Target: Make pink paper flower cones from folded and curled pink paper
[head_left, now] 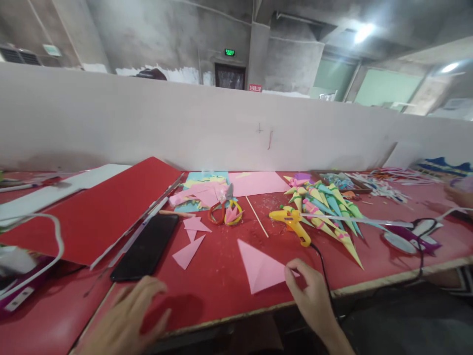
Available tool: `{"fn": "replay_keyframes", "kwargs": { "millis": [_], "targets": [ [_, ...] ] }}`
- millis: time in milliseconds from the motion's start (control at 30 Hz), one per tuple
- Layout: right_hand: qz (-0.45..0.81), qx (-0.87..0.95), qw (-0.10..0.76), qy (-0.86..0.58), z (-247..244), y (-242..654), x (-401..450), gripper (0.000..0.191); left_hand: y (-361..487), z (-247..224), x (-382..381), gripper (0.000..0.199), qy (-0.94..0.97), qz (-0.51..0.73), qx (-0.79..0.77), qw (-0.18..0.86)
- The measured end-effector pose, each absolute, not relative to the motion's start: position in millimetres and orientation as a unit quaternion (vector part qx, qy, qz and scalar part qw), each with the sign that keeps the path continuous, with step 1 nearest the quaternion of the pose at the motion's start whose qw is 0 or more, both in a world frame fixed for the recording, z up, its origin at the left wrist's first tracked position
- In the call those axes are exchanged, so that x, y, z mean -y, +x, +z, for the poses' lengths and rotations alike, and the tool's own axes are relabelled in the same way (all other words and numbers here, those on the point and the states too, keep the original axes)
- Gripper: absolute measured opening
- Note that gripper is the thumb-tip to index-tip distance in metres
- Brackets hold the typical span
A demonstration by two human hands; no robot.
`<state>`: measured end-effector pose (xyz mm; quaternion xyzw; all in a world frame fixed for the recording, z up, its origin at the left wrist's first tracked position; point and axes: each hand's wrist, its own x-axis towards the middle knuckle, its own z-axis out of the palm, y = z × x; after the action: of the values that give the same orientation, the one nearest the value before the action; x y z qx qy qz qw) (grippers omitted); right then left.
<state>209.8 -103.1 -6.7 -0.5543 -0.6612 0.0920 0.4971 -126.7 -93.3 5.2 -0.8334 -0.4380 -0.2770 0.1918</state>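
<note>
My right hand (308,293) pinches the right corner of a pink paper triangle (260,268) between thumb and fingers, just above the red table. My left hand (127,315), a little blurred, hovers at the lower left with its fingers apart and nothing in it. A black phone (148,249) lies just beyond it. Small pink paper pieces (189,251) lie between the phone and the triangle. Farther back are scissors (225,212) with red and yellow handles, a thin wooden stick (257,217) and a yellow glue gun (293,224) with a long clear glue stick.
Many pastel paper cones (328,207) are piled behind the glue gun. Red board (111,212) leans across the left side. Pink sheets (258,184) and scraps lie at the back, before a white partition (207,123). Another person's hand (458,195) shows at the far right.
</note>
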Motion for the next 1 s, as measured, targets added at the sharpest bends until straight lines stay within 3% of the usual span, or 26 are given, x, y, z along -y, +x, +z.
{"fn": "replay_keyframes", "kwargs": {
  "millis": [200, 400, 600, 700, 800, 1000],
  "targets": [
    [0.287, 0.710, 0.449, -0.461, 52, 176, 68, 0.023, -35, 43, 79, 0.072, -0.887, -0.275, 0.334, 0.162],
    [0.444, 0.668, 0.428, -0.416, 59, 164, 31, 0.025, -17, 21, 53, 0.099, -0.890, -0.266, 0.371, -0.016],
    [0.544, 0.593, 0.467, -0.365, 41, 163, 9, 0.032, -14, 26, 40, 0.092, -0.833, -0.265, 0.408, -0.264],
    [0.570, 0.597, 0.490, -0.282, 37, 162, 7, 0.035, -11, 32, 38, 0.092, -0.803, -0.293, 0.413, -0.313],
    [0.598, 0.631, 0.445, -0.215, 36, 162, 10, 0.053, -8, 34, 36, 0.081, -0.776, -0.334, 0.410, -0.344],
    [0.611, 0.608, 0.427, -0.272, 28, 161, 6, 0.054, -7, 36, 36, 0.053, -0.701, -0.393, 0.446, -0.395]
  ]
}}
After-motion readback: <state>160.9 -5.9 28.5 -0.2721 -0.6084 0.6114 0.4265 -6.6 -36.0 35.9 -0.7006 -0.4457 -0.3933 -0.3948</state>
